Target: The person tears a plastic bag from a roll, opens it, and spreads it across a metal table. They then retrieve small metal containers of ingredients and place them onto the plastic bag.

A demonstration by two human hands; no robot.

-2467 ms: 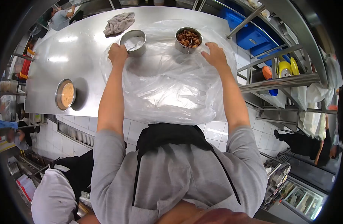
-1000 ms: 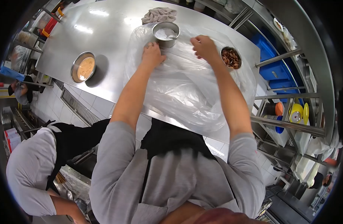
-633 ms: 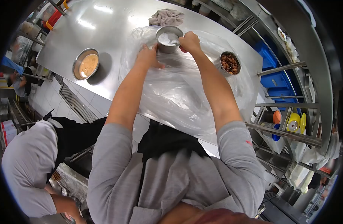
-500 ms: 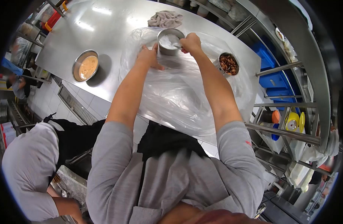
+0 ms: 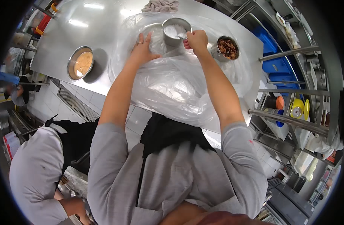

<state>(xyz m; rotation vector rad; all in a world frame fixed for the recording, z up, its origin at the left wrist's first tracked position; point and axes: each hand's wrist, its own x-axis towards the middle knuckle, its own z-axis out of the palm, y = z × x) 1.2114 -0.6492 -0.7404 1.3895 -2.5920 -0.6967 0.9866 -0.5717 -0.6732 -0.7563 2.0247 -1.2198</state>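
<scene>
A round metal bowl (image 5: 172, 39) holding white powder (image 5: 175, 30) stands on clear plastic sheeting (image 5: 172, 82). At the bowl's right rim, my right hand (image 5: 197, 40) is closed around the handle of a spoon, mostly hidden by the fingers. My left hand (image 5: 143, 49) is open, fingers spread, over the plastic to the left of the bowl and apart from it. To the right, near my right hand, a metal container (image 5: 218, 55) holds brown chunks (image 5: 227, 48).
A metal bowl of orange-beige liquid (image 5: 83, 63) stands on the steel table (image 5: 112, 33) at left. A crumpled cloth (image 5: 160, 5) lies at the back. Shelving with blue bins (image 5: 275, 63) flanks the right side. A co-worker (image 5: 37, 161) bends at lower left.
My left hand has moved away from the bowl, its fingers spreading. My right hand has shifted to the right, to the bowl's rim. The view has tilted slightly; the co-worker's arm has moved.
</scene>
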